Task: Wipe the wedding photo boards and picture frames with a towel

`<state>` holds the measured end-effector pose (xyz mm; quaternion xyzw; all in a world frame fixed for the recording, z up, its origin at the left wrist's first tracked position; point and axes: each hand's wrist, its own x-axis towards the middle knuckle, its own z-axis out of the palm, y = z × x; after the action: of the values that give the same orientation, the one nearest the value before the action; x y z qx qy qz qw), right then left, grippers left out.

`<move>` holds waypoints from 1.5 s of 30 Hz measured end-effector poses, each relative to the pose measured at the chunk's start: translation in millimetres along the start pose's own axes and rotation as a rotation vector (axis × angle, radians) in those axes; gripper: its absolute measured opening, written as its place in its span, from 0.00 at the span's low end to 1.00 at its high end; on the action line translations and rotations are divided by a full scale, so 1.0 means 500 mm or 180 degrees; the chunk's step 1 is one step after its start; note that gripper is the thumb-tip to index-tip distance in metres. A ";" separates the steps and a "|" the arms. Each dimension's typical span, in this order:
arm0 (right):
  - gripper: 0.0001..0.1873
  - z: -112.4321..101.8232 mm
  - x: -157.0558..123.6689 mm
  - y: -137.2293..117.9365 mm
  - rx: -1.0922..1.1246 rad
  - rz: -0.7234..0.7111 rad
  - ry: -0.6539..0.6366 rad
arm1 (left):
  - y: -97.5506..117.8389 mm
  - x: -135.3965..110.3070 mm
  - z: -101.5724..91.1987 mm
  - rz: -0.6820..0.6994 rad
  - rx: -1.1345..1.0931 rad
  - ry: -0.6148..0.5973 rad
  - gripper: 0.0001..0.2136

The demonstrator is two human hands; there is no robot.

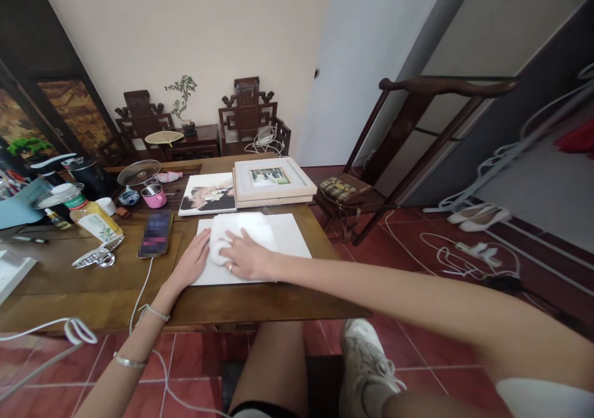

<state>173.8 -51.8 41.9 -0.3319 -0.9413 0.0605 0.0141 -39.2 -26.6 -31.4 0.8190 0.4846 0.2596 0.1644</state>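
My right hand (248,254) presses down on a fluffy white cloth (239,221), its fingers spread over the top and a ring on one of them. Beneath the cloth lies a flat white board (292,238) near the table's front edge. At the board's left side, my left hand (195,257) rests with straightened fingers against its edge, their tips beside the cloth. What the cloth covers of the board is hidden.
Behind the board are a photo panel (208,193) and stacked pale picture frames (276,186). Left of my left hand lie a phone (155,234) with a cable, a hair claw clip (98,256) and a bottle (90,214). A wooden chair (394,140) stands at the right.
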 end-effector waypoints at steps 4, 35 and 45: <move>0.18 0.019 -0.074 -0.095 0.0078 -0.0344 -0.0193 | 0.000 -0.004 -0.003 0.0096 -0.0041 -0.0030 0.24; 0.12 0.011 -0.078 -0.086 0.0268 -0.0242 0.0005 | -0.011 -0.002 0.000 0.0184 -0.0051 -0.0023 0.24; 0.20 0.015 0.059 0.060 -0.0082 0.0524 0.0447 | 0.002 0.000 0.001 -0.0002 -0.0285 0.0343 0.24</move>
<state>169.2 -10.8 30.5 -0.4117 -0.9082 0.0260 0.0708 -38.1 -27.0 -31.4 0.7955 0.4809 0.3247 0.1746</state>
